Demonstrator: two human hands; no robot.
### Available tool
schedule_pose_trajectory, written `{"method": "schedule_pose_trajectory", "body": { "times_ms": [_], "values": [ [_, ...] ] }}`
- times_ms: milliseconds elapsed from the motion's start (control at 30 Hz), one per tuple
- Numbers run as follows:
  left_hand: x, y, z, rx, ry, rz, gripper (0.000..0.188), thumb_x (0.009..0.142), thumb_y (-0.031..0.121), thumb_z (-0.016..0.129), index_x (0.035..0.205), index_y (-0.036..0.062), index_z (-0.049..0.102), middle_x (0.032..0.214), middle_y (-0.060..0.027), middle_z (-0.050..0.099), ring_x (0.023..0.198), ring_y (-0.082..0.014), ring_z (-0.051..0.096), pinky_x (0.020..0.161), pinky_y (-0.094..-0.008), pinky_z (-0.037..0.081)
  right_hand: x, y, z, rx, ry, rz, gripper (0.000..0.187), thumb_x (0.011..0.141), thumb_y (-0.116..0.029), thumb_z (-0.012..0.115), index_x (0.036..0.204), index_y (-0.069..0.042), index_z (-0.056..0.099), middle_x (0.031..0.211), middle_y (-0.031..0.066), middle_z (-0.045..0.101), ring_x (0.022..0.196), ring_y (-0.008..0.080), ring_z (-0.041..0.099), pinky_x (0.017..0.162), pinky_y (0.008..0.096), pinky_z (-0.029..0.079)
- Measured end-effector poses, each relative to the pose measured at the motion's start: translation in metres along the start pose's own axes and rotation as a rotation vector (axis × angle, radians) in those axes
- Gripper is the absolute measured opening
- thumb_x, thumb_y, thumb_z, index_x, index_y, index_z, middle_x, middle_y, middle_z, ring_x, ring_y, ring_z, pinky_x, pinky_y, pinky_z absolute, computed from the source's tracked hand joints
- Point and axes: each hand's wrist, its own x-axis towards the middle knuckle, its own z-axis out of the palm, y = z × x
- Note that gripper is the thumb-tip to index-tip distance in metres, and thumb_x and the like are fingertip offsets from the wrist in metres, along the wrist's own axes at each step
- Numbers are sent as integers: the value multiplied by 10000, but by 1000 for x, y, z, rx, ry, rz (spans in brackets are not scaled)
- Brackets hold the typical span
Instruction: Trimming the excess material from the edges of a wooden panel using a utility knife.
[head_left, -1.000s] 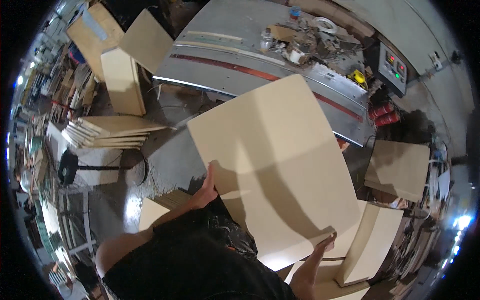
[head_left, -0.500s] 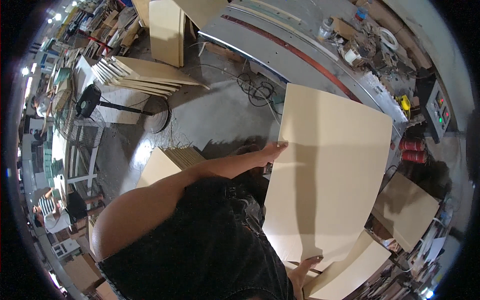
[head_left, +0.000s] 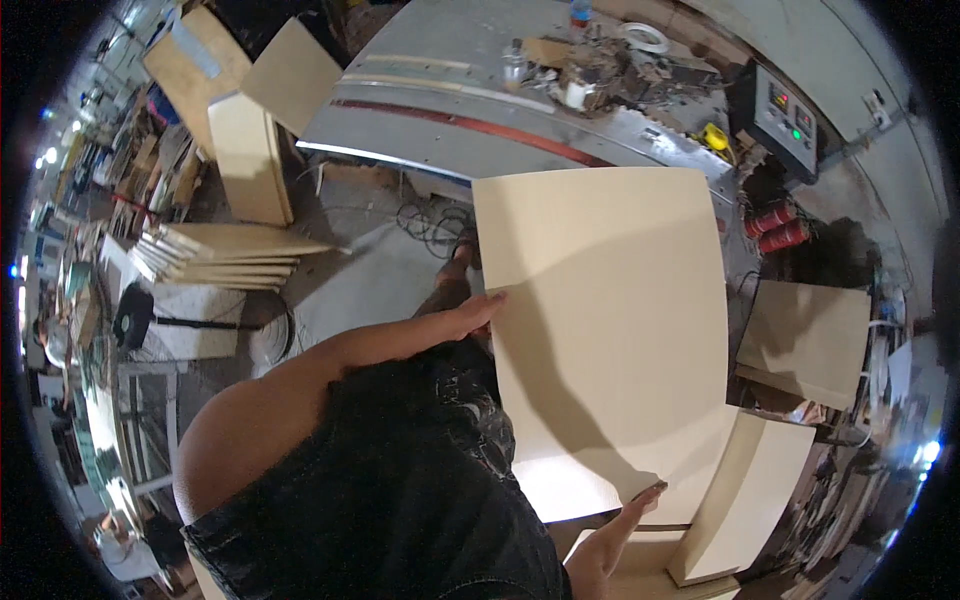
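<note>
A large, pale cream board (head_left: pixel 620 320) is held out flat in front of me. My left hand (head_left: pixel 478 315) is closed around its left edge, the thumb lying on the upper face. At the near edge, toward the right, my right hand (head_left: pixel 628 512) grips the same board, its thumb on top and the other fingers hidden underneath. The board's far end reaches the front of a long grey metal workbench (head_left: pixel 420 150) with a red strip along it; I cannot tell whether they touch. Beneath the near right corner stand more cream panels (head_left: pixel 760 480).
A splayed stack of boards (head_left: pixel 215 255) and a pedestal fan (head_left: pixel 135 318) stand at left. Tall panels (head_left: pixel 248 165) lean behind. Black cable (head_left: pixel 430 225) lies on the floor near the bench. A control box (head_left: pixel 785 120), red cylinders (head_left: pixel 778 228) and a carton-like box (head_left: pixel 805 335) are at right.
My view has swung right, so the surroundings appear shifted left and the bench lies more level across the picture. The board stays in both hands. One of my feet now shows beside it.
</note>
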Motion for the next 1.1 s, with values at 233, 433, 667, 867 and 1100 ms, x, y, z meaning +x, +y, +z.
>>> {"method": "schedule_pose_trajectory", "body": {
  "times_ms": [233,433,667,867,1100],
  "values": [
    [-13,21,-7,-20,-17,-99,502,942,490,358,965,37,571,742,-63,607,603,-139,586,508,-269,483,-1,19,-13,-51,64,48,610,852,-557,491,989,23,619,918,108,611,809,245,564,700,397,480],
    [-22,12,-35,-35,153,-95,503,926,509,377,1102,67,538,870,-47,610,751,-150,604,611,-313,511,-26,24,10,-92,130,145,601,872,-573,446,1032,-23,629,951,122,604,856,241,558,729,392,478],
    [-9,20,-79,-53,90,-4,566,926,525,362,1215,52,481,1139,-113,551,1007,-230,545,826,-392,444,-102,71,-11,154,89,239,564,880,-559,441,949,-29,620,655,60,537,584,164,482,519,338,421],
    [23,33,-126,282,155,186,565,955,477,314,1279,28,427,1172,-125,536,1056,-234,512,896,-356,390,-234,78,39,246,106,247,552,887,-547,436,904,-23,608,530,12,448,466,129,381,434,296,344],
    [39,39,-162,-21,69,343,460,951,406,387,1066,-24,499,919,-115,575,853,-235,540,762,-356,429,-322,87,65,309,68,236,544,896,-533,429,850,-16,594,384,-43,344,329,88,263,335,246,254]
  ]
}}
